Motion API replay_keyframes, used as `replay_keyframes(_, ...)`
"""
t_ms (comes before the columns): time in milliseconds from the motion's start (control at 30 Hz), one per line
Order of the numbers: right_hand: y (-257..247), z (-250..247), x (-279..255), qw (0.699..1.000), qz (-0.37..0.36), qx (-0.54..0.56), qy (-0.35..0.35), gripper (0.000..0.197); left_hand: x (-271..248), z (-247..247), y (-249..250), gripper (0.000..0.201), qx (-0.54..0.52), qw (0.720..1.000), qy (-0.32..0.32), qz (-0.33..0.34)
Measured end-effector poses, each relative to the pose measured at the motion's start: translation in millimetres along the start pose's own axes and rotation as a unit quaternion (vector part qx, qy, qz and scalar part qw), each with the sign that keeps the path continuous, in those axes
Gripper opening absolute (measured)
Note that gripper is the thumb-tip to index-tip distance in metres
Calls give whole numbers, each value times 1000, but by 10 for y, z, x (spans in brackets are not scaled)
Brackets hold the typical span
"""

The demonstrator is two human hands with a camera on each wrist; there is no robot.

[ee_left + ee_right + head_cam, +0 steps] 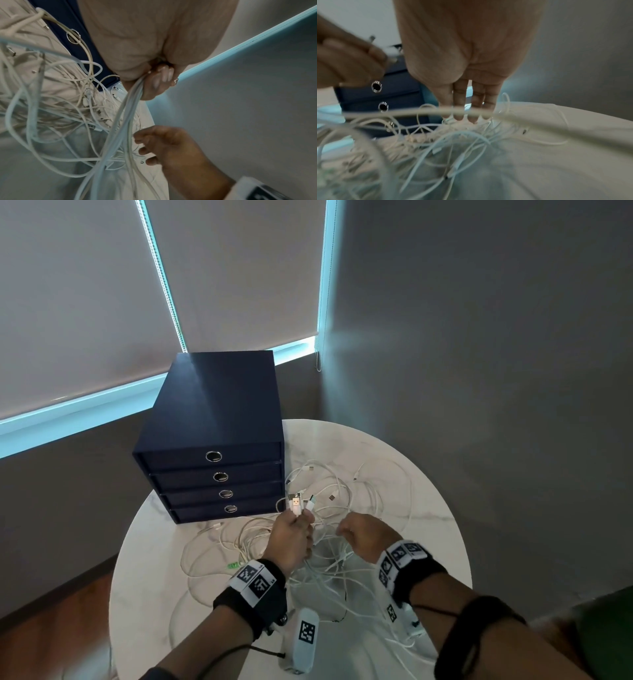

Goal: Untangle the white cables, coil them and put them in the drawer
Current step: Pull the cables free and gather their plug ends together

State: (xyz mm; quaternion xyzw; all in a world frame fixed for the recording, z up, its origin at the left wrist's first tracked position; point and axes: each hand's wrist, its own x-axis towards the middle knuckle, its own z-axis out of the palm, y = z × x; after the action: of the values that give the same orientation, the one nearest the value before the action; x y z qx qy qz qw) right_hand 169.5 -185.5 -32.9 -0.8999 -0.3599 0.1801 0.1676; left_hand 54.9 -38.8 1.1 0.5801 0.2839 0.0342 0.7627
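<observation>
A tangle of white cables (342, 494) sprawls over the round white marble table (428, 542). My left hand (296, 527) grips a bundle of cable ends, and their USB plugs (297, 504) stick up above the fist. In the left wrist view the gripped strands (130, 102) hang down from the curled fingers (161, 79). My right hand (361, 534) hovers just right of the bundle. Its fingers (460, 102) point straight down into the heap (436, 148) and grip nothing. The navy drawer unit (212, 440) stands behind, all its drawers closed.
The drawer unit sits at the table's back left edge, each drawer with a metal ring pull (213, 456). A small green connector (234, 565) lies among the cables on the left. Grey walls and window blinds (85, 302) surround the table, with wood floor (51, 628) below.
</observation>
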Motion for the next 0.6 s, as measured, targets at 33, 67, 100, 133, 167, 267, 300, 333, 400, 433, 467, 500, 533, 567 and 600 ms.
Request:
replay_keyframes(33,-23,74,21,999,10,-35,-20,25,4,7,-1,30,2,1000,2,-2)
replay_keyframes(67,-43,139,33,997,19,-70,-40,27,4,8,-6,31,2,1000,4,-5)
replay_keyframes(100,-51,203,34,993,27,-99,-56,29,-1,0,-14,31,-1,1000,5,-8)
replay_keyframes(133,-44,250,19,990,37,-123,-65,30,-6,-5,-20,32,-6,1000,4,-11)
replay_keyframes(167,-41,287,4,986,47,-141,-74,31,-18,-22,-24,31,-6,1000,4,-10)
replay_keyframes(267,14,379,-36,981,47,-164,-95,36,-50,-71,-38,29,17,1000,11,12)
replay_keyframes(300,28,395,-49,981,43,-160,-99,37,-55,-84,-44,29,17,1000,12,15)
replay_keyframes(333,34,409,-66,982,38,-157,-97,37,-56,-90,-50,29,14,1000,13,16)
replay_keyframes(400,33,435,-110,982,38,-161,-85,33,-58,-96,-64,30,7,1000,16,15)
replay_keyframes(433,25,452,-135,981,45,-168,-82,31,-54,-95,-71,31,6,1000,17,14)
replay_keyframes(467,18,465,-166,980,49,-173,-79,29,-52,-92,-77,30,7,1000,16,15)
replay_keyframes(500,15,475,-188,980,52,-173,-80,28,-49,-91,-86,30,8,1000,15,15)
replay_keyframes(533,24,481,-199,981,55,-168,-80,27,-49,-88,-90,30,9,1000,13,16)
replay_keyframes(567,32,466,-198,984,60,-149,-77,25,-43,-90,-97,29,9,1000,13,16)
replay_keyframes(600,55,435,-175,989,64,-115,-66,23,-35,-95,-99,30,8,1000,13,16)
